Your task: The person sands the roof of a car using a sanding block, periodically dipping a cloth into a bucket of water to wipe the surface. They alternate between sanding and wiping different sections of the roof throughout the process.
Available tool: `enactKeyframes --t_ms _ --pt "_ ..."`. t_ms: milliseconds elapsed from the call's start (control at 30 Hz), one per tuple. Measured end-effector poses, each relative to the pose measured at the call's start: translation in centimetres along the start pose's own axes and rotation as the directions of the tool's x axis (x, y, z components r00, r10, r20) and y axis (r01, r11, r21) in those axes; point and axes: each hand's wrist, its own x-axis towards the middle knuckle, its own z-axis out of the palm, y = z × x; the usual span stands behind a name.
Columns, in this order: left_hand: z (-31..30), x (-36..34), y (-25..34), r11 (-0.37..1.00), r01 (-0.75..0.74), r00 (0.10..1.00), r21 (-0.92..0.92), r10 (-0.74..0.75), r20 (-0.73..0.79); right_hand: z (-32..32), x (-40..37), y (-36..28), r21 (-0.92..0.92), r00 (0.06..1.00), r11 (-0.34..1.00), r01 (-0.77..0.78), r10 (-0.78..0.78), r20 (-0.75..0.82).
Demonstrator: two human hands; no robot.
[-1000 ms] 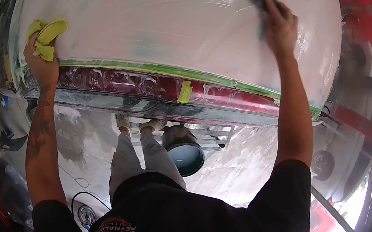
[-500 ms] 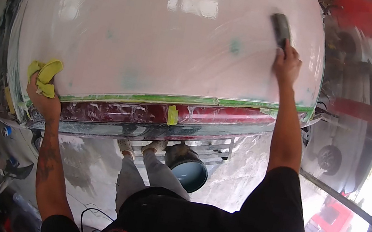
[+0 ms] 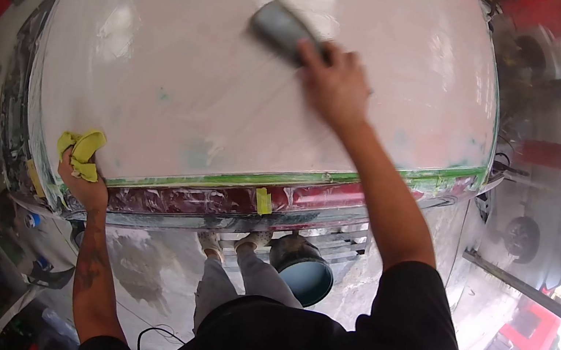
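– Starting and ending with the head view: how far along?

– Partway, at a guess. Coated pale pink over nearly all the curved vehicle panel (image 3: 190, 49), and fairly even across the middle. Mottled, though, with faint green patches (image 3: 199, 152) near the lower edge and small green specks further up. Not uniform, then; hard to tell how much to leave or work down.

– And along the border?

– Lined with green masking tape (image 3: 258, 176), smeared whitish in places. Below that, a maroon strip (image 3: 179, 204) under milky residue, crossed by a short piece of yellow tape (image 3: 263, 201).

– Looks wet?

– Glossy, at least, with bright reflections and fine streaks.

– What about the grips?

– Closed firmly round one end of a grey sanding block (image 3: 286, 31) in the right hand (image 3: 336, 84), near the upper middle of the panel. Blurred; cannot tell how firmly pressed. Bunched round a yellow cloth (image 3: 85, 157) in the left hand (image 3: 82, 188), at the panel's lower left corner.

– Anything below?

– Just a bucket (image 3: 292, 247), beside the feet.
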Motion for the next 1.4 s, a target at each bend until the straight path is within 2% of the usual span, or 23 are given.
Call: enactKeyframes --t_ms 100,133,200,267,333,400,467,533,567,600,667,733,800,867,900,933,1000,1067,1133,1233,1267,1333,1400 --pt "-0.1 0.1 0.1 1.0 -0.013 1.0 0.002 0.013 -0.005 0.1 4.6 13.9 -0.23 0.905 0.88 -0.416 0.425 -0.014" --pt "-0.1 0.0 0.3 1.0 -0.017 1.0 0.001 0.017 -0.003 0.2 4.9 15.4 -0.175 0.877 0.863 -0.473 0.48 -0.004" --pt "-0.3 0.0 0.3 1.0 -0.017 1.0 -0.004 0.017 -0.007 1.0 4.4 12.1 -0.194 0.894 0.875 -0.443 0.448 -0.02" --pt "-0.3 -0.1 0.3 1.0 0.018 1.0 0.019 -0.018 0.015 0.6 0.8 2.5 -0.022 0.978 0.977 -0.211 0.211 -0.006" --pt "-0.1 -0.2 -0.1 0.999 0.032 0.999 0.005 -0.032 0.015 -0.7 -3.5 -6.1 0.114 0.998 0.993 0.025 -0.031 0.054" --pt "-0.1 -0.4 -0.4 0.999 0.051 0.998 -0.008 -0.051 0.022 -2.2 -5.4 -8.7 0.283 0.964 0.937 0.204 -0.243 0.109" --pt "0.0 -0.3 -0.6 0.999 0.023 1.0 0.025 -0.023 0.008 -1.7 -3.7 -5.4 0.24 0.952 0.934 0.266 -0.293 0.085" --pt "0.0 -0.2 -0.3 1.0 0.015 1.0 0.02 -0.015 0.011 -0.4 0.5 1.2 0.114 0.982 0.978 0.176 -0.182 0.043" --pt "-0.1 -0.2 -0.4 1.0 0.008 1.0 0.02 -0.008 0.016 0.1 3.2 5.2 -0.014 0.997 0.998 0.058 -0.058 0.042" --pt "0.0 -0.3 -0.5 1.0 0.007 1.0 0.023 -0.008 0.012 0.6 5.7 9.4 -0.029 0.994 0.994 -0.108 0.108 0.004" --pt "0.3 -0.4 -0.7 0.997 0.055 0.999 -0.055 -0.055 0.002 1.6 10.0 17.0 -0.16 0.925 0.914 -0.372 0.38 0.02" --pt "0.2 -0.5 -0.6 0.997 0.064 0.998 -0.041 -0.064 0.006 2.5 11.1 16.9 -0.183 0.9 0.884 -0.43 0.437 -0.006" --pt "-0.1 -0.4 -0.5 0.997 0.075 0.997 -0.028 -0.075 0.011 3.1 9.9 10.5 -0.124 0.951 0.942 -0.31 0.308 -0.037" --pt "-0.2 -0.3 -0.3 0.995 0.095 0.995 -0.008 -0.094 0.044 2.0 5.6 -0.2 -0.027 0.996 0.997 -0.075 0.076 0.041" --pt "-0.2 -0.3 -0.4 0.996 0.094 0.995 -0.007 -0.094 0.044 1.1 3.0 -4.9 0.12 0.996 0.992 0.03 -0.04 0.084" --pt "-0.2 -0.4 -0.8 0.997 0.078 0.996 -0.014 -0.078 0.038 0.6 0.4 -8.4 0.172 0.976 0.971 0.167 -0.188 0.108" --pt "-0.1 -0.4 -0.6 0.998 0.061 0.998 -0.021 -0.06 0.031 -0.6 -1.8 -11.0 0.409 0.887 0.826 0.387 -0.455 0.081" --pt "-0.1 -0.3 -0.3 0.999 0.048 0.999 -0.018 -0.047 0.021 -0.2 0.3 -7.7 0.386 0.877 0.816 0.429 -0.48 0.039" --pt "0.1 -0.4 -0.4 0.998 0.052 0.999 -0.043 -0.051 0.015 0.8 4.5 -1.5 0.206 0.95 0.936 0.287 -0.306 0.069" --pt "0.2 -0.5 -0.7 0.998 0.05 0.999 -0.032 -0.049 0.014 3.0 11.1 11.8 -0.071 0.995 0.993 -0.1 0.098 -0.022" --pt "0.1 -0.4 -0.7 0.999 0.049 0.999 -0.002 -0.049 0.018 3.2 13.0 16.2 -0.184 0.95 0.935 -0.305 0.312 0.01" --pt "-0.1 -0.5 -0.5 0.998 0.06 0.998 0.0 -0.06 0.021 2.7 15.4 19.9 -0.241 0.819 0.804 -0.544 0.571 0.059" --pt "-0.1 -0.4 -0.5 0.997 0.074 0.997 -0.007 -0.074 0.034 4.0 16.0 15.9 -0.251 0.849 0.823 -0.509 0.529 0.015"
